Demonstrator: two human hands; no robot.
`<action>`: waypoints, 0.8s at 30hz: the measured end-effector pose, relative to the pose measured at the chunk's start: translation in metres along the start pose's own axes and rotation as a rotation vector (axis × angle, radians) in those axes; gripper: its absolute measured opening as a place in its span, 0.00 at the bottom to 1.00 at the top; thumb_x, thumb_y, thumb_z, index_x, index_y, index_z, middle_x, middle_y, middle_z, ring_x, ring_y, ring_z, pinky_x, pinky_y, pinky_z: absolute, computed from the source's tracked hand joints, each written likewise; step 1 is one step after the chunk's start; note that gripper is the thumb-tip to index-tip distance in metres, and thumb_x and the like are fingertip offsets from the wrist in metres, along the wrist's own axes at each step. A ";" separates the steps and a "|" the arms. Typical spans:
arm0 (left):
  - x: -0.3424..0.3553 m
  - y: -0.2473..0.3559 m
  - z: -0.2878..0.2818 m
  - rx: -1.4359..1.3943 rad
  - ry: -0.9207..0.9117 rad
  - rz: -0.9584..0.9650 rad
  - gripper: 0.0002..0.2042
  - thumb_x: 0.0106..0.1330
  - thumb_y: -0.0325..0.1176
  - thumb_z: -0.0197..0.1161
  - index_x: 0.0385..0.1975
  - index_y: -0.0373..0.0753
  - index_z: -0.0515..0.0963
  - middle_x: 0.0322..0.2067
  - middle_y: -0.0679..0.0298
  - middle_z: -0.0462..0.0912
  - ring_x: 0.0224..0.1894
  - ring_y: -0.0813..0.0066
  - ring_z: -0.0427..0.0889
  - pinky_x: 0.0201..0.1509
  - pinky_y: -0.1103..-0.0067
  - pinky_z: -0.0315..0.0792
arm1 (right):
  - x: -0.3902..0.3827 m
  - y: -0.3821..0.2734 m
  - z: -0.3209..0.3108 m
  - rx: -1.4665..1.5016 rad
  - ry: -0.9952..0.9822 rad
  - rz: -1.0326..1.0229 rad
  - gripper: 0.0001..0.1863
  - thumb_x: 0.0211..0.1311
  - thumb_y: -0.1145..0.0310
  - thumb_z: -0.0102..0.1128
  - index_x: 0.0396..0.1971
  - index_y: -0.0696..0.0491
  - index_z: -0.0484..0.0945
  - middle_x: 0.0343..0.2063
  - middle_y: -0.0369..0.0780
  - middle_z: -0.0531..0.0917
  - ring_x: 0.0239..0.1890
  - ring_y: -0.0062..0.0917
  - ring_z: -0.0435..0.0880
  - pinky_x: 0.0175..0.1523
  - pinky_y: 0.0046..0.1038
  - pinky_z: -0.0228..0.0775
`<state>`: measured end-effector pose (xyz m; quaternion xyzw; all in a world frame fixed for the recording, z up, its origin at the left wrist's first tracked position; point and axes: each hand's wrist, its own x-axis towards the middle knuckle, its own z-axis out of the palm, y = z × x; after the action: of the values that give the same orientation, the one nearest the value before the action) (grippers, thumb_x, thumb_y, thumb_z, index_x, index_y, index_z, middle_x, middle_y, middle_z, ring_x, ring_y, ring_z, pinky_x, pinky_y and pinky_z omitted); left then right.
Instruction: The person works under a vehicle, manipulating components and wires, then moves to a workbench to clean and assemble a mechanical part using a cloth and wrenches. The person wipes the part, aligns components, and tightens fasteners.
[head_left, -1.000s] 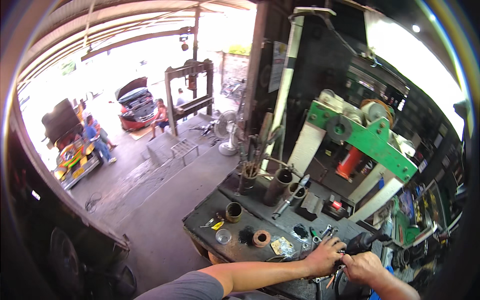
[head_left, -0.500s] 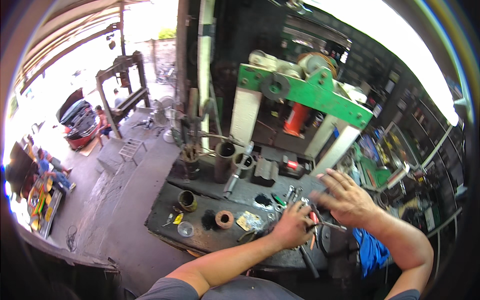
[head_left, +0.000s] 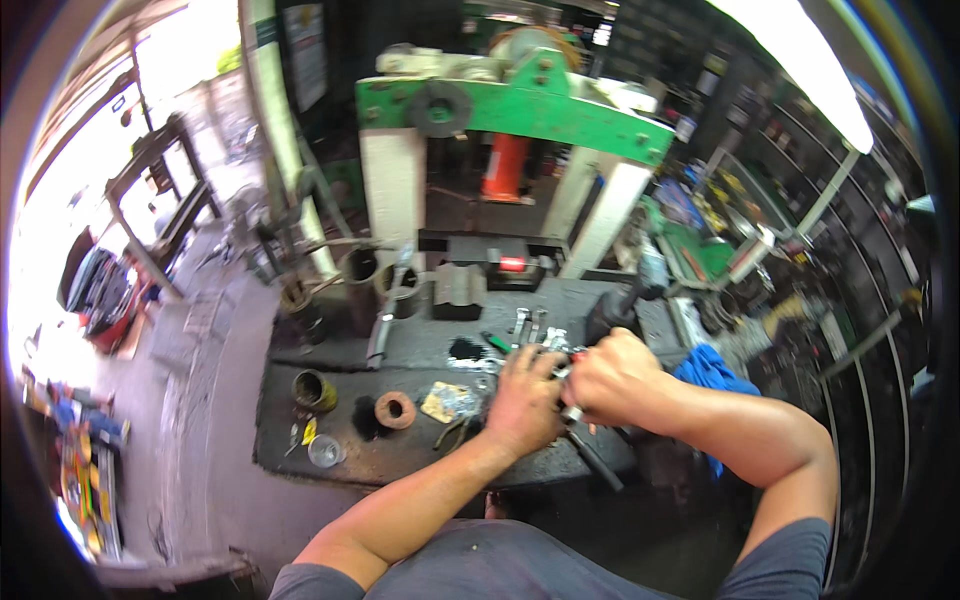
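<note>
Over the right part of the dark bench, both hands are close together. My right hand [head_left: 615,378] is a closed fist around a metal piece whose round shiny end sticks out below the fingers; its kind is hidden. My left hand [head_left: 527,395] presses against the same metal piece, its fingers bent and their tips partly hidden. A black bar-like handle [head_left: 595,460] slants below the hands toward the bench's near edge. Beyond my left hand lie several wrenches [head_left: 530,325] and a green-handled tool [head_left: 496,342]. Pliers [head_left: 457,430] rest just left of my left wrist.
A copper-coloured ring [head_left: 395,410], a clear plastic cup [head_left: 326,451] and an open can [head_left: 314,390] stand on the bench's left. A green and white press frame [head_left: 520,108] rises behind. A blue cloth [head_left: 715,372] lies right of my right hand.
My right hand, spread and blurred before, has come down left and closed into a fist beside my left hand. The view has swung, shifting the scene leftward and up.
</note>
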<state>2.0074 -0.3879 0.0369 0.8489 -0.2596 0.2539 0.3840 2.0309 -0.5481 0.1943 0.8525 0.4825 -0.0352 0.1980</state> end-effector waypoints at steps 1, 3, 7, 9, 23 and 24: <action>0.000 -0.001 0.000 -0.023 -0.045 -0.032 0.17 0.47 0.36 0.84 0.39 0.41 0.92 0.63 0.55 0.83 0.71 0.43 0.74 0.76 0.48 0.68 | 0.001 -0.002 0.000 0.038 0.013 0.048 0.09 0.57 0.56 0.71 0.22 0.42 0.89 0.21 0.38 0.89 0.25 0.37 0.90 0.37 0.43 0.78; -0.001 -0.001 -0.001 -0.047 -0.064 -0.017 0.19 0.48 0.37 0.85 0.42 0.42 0.93 0.64 0.56 0.82 0.73 0.43 0.73 0.78 0.48 0.67 | 0.001 -0.008 0.004 0.068 -0.043 0.195 0.07 0.57 0.55 0.72 0.25 0.40 0.91 0.24 0.37 0.90 0.29 0.36 0.92 0.40 0.44 0.80; 0.002 0.001 -0.001 -0.021 -0.054 0.012 0.18 0.51 0.39 0.84 0.41 0.41 0.93 0.63 0.55 0.83 0.71 0.43 0.74 0.78 0.51 0.67 | -0.009 -0.016 0.030 0.115 0.302 0.279 0.13 0.64 0.55 0.69 0.29 0.48 0.90 0.29 0.40 0.91 0.37 0.37 0.92 0.60 0.46 0.74; 0.004 0.003 -0.002 0.019 -0.048 0.005 0.17 0.51 0.40 0.84 0.38 0.39 0.93 0.63 0.55 0.83 0.71 0.42 0.74 0.78 0.52 0.68 | -0.031 -0.020 0.054 0.094 0.600 0.362 0.13 0.69 0.56 0.70 0.31 0.50 0.86 0.29 0.40 0.88 0.36 0.37 0.89 0.57 0.43 0.73; 0.011 0.030 -0.002 0.109 -0.136 -0.112 0.12 0.50 0.34 0.78 0.33 0.36 0.91 0.66 0.43 0.79 0.73 0.39 0.73 0.80 0.54 0.65 | -0.056 -0.069 0.344 1.196 0.351 1.058 0.31 0.74 0.57 0.69 0.70 0.56 0.79 0.62 0.63 0.83 0.66 0.58 0.83 0.71 0.52 0.76; 0.013 0.035 -0.002 0.151 -0.168 -0.169 0.13 0.50 0.33 0.77 0.34 0.34 0.90 0.67 0.42 0.78 0.72 0.41 0.75 0.78 0.56 0.67 | -0.058 -0.069 0.345 1.150 0.359 1.067 0.36 0.74 0.55 0.70 0.76 0.55 0.74 0.68 0.64 0.78 0.73 0.60 0.77 0.76 0.53 0.72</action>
<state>1.9942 -0.4095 0.0650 0.9125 -0.1987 0.1674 0.3161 1.9877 -0.6912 -0.1289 0.9291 -0.0591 -0.0414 -0.3626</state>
